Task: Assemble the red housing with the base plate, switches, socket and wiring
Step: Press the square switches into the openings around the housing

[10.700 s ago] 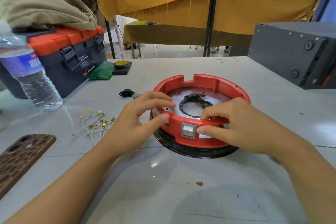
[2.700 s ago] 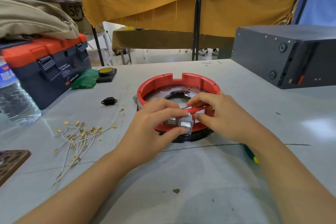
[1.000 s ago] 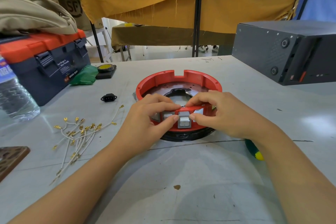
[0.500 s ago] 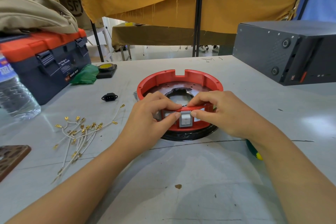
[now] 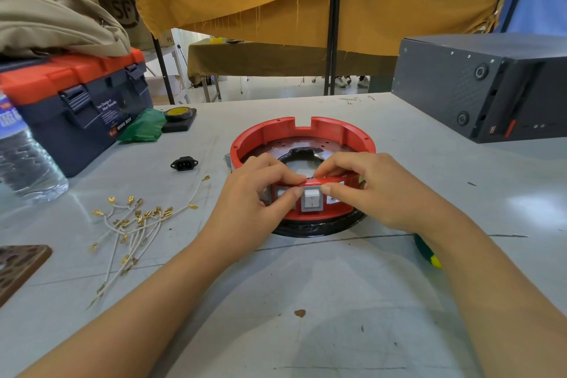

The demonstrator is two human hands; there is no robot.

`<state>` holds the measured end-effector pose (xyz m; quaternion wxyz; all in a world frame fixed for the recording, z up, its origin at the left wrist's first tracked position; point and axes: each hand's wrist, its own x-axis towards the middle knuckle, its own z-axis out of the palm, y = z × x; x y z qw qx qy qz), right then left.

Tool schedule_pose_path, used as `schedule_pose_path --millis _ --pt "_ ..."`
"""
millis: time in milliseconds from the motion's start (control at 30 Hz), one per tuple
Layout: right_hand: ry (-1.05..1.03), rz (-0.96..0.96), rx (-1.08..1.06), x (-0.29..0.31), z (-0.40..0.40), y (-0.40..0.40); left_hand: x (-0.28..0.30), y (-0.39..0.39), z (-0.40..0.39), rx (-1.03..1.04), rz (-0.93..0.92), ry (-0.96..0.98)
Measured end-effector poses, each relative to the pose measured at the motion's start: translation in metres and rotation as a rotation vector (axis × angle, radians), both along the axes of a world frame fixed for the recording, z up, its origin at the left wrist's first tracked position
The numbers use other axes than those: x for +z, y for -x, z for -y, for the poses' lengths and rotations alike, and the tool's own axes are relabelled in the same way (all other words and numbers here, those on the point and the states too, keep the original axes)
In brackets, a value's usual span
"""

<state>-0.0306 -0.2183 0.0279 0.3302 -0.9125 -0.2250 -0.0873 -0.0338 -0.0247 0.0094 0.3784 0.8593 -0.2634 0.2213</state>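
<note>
The round red plastic housing [image 5: 302,144] sits on a black ring at the middle of the grey desk [image 5: 306,301]. At its near wall, the left hand [image 5: 254,202] and right hand [image 5: 371,190] pinch the rim, thumbs flanking a grey rocker switch [image 5: 312,200] seated there. Left of the housing lie a small black socket [image 5: 184,163] and loose white wires with brass terminals [image 5: 135,224].
</note>
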Motion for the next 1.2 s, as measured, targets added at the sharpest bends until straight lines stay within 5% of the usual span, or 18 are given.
schedule_pose_path --millis 267,1200 --pt "0.230 0.063 -0.035 -0.008 0.002 -0.006 -0.004 -0.002 -0.008 -0.038 0.027 -0.162" --pt "0.144 0.025 -0.102 -0.006 0.007 -0.007 -0.007 -0.008 -0.010 -0.059 0.060 -0.099"
